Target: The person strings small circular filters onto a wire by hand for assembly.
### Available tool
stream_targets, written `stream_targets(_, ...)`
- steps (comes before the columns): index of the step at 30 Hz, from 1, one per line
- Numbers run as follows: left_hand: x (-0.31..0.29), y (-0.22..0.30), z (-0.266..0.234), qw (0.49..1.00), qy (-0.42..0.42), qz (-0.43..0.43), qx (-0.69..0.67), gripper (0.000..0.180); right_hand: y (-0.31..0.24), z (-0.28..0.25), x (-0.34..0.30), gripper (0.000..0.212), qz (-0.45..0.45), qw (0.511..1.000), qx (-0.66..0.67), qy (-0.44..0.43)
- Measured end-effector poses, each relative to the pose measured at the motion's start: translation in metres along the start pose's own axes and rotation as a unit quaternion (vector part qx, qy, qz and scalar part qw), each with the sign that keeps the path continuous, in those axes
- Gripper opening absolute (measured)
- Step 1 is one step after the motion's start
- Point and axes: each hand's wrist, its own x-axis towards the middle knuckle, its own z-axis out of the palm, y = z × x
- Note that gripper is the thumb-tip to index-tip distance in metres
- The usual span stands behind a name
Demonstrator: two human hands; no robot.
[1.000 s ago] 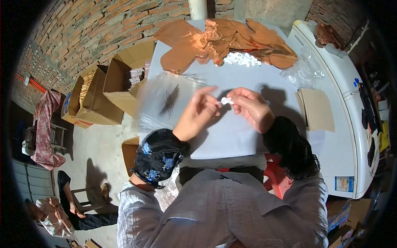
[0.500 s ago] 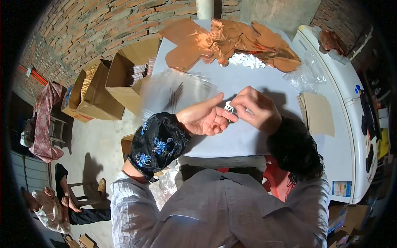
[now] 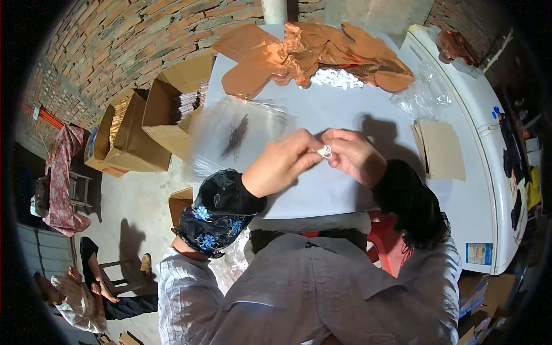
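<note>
A small white looped piece (image 3: 325,152), perhaps plastic or cord, is pinched between my two hands above the white table (image 3: 322,109). My left hand (image 3: 283,161) is closed, thumb and finger gripping the piece from the left. From the other side my right hand (image 3: 355,156) holds it with bent fingers; the fingers hide part of it. Farther back lies a pile of small white pieces (image 3: 338,79), beside shiny copper-coloured foil sheets (image 3: 247,75). Black sleeve covers reach up both forearms, the left one with blue flowers.
Clear plastic sheets (image 3: 207,135) with thin dark sticks (image 3: 235,137) lie at the table's left. Flat cardboard pieces (image 3: 441,150) rest at right on a white appliance (image 3: 480,190). Open cardboard boxes (image 3: 132,144) stand left. Another person (image 3: 75,293) sits at lower left.
My left hand has turned from palm-up with spread fingers to a closed pinch on the white piece. Both hands have come together around it.
</note>
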Motion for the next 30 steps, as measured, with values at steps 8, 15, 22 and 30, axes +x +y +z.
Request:
stream_targets(8, 0.006, 0.009, 0.001, 0.950, -0.072, 0.126, 0.277, 0.022, -0.002, 0.000, 0.008, 0.011, 0.059, 0.998, -0.004, -0.017)
stream_targets(15, 0.015, -0.010, 0.007, 0.942, -0.096, 0.164, 0.277, 0.019, 0.012, -0.022, 0.021, 0.015, 0.089, 0.991, 0.092, -0.030)
stream_targets(22, 0.033, -0.039, 0.020, 0.973, -0.082, 0.119, 0.183, 0.025, 0.037, -0.062, 0.039, 0.020, 0.056, 0.979, 0.176, -0.081)
stream_targets(30, 0.091, -0.105, 0.038, 0.992, -0.012, -0.117, 0.051, 0.009, 0.022, -0.062, 0.053, 0.032, -0.144, 0.971, -0.164, 0.100)
